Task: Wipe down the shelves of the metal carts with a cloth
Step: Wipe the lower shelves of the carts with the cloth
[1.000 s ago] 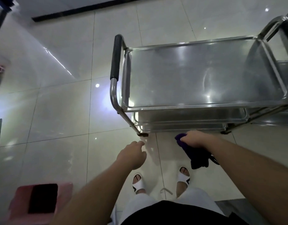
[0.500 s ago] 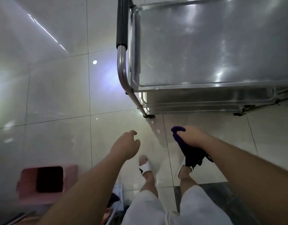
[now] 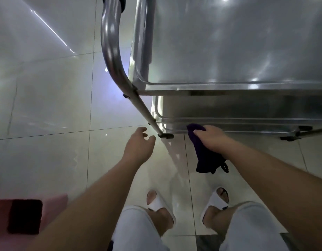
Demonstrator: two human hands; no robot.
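Centrally, right hand (image 3: 212, 137): grips purple cloth (image 3: 204, 153) at the cart's lowest shelf edge (image 3: 229, 128).
Left hand (image 3: 139, 147): open, empty, fingers relaxed, beside cart leg (image 3: 147, 115).
Metal cart (image 3: 229, 42): upper right of frame.

Floor (image 3: 48, 105): pale glossy tiles across the frame; bears the cart's foot (image 3: 165, 136) at centre
Cart (image 3: 229, 87): upper right; stacked steel shelves
Pink object (image 3: 53, 205): lower left, on the tiles
Sandals (image 3: 160, 203): white, bottom centre
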